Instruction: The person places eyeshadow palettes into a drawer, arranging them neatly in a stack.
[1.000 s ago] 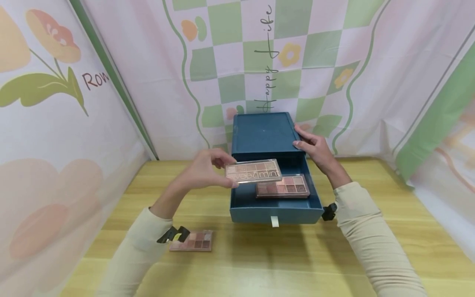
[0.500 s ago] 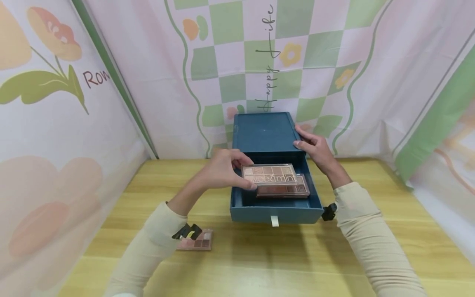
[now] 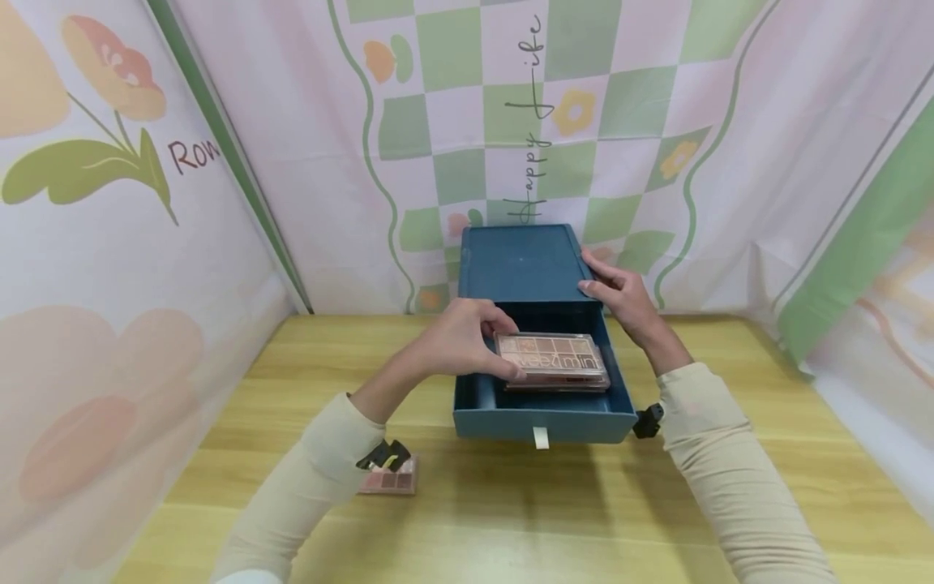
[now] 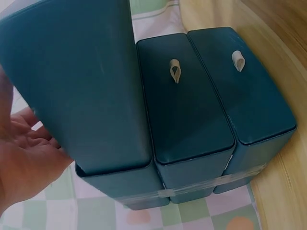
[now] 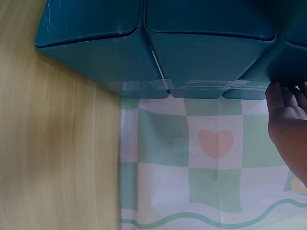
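Observation:
Between thumb and fingers, my left hand (image 3: 463, 337) pinches the left end of an eyeshadow palette (image 3: 558, 350) with a clear lid. It is inside the pulled-out top drawer (image 3: 569, 427), right over a second eyeshadow palette (image 3: 554, 386), which it mostly covers. In the left wrist view that hand (image 4: 29, 153) shows beside the drawer wall, which hides the palettes. My right hand (image 3: 623, 296) presses its thumb and fingers against the right top edge of the dark teal drawer box (image 3: 521, 264). The right wrist view shows its fingers (image 5: 288, 98) along the box's side.
Another eyeshadow palette (image 3: 394, 483) lies on the wooden table (image 3: 540, 535), partly behind the left sleeve. Below the pulled-out drawer are two closed drawers (image 4: 184, 100) with fabric loops. A printed curtain (image 3: 452, 113) hangs close behind the box.
My left hand has moved right and lowered its palette into the drawer, covering the palette lying there. The right hand and the box have stayed in place.

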`<state>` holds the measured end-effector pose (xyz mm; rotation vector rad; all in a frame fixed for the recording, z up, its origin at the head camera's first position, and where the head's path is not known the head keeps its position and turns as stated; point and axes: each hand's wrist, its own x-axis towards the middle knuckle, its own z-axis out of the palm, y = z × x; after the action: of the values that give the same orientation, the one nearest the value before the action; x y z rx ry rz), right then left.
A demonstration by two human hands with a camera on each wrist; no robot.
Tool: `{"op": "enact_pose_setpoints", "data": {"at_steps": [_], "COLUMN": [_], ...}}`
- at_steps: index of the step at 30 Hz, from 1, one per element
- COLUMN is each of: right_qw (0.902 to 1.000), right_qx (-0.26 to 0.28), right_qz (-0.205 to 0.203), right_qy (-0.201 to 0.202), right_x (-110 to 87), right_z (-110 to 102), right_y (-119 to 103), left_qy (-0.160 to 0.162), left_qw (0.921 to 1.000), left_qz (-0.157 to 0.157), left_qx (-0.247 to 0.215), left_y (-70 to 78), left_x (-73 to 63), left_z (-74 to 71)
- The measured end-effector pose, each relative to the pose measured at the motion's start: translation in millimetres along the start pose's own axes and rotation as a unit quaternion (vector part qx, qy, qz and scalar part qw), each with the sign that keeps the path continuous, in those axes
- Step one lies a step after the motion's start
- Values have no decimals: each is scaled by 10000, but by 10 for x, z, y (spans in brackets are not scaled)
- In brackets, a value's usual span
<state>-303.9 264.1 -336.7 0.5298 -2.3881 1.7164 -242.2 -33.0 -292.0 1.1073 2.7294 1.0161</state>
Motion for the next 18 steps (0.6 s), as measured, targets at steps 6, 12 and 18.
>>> {"op": "enact_pose_setpoints", "data": {"at_steps": [6, 12, 18], "right_qw": [10000, 10000, 10000], "right_qx": [-15, -30, -22], "right_qz": [11, 64, 36], "right_qy": [-5, 52, 59], "right_x": [0, 14, 14], "right_z": [11, 9, 7], "right_y": [2, 12, 30], "left_qy": [-83, -173, -189], "left_qw": [9995, 9988, 9980], "left_qz": [-59, -158, -235], "left_qx": [308, 422, 561], "left_y": [31, 51, 60], "left_x": [45, 66, 72], "left_z": [50, 76, 101]}}
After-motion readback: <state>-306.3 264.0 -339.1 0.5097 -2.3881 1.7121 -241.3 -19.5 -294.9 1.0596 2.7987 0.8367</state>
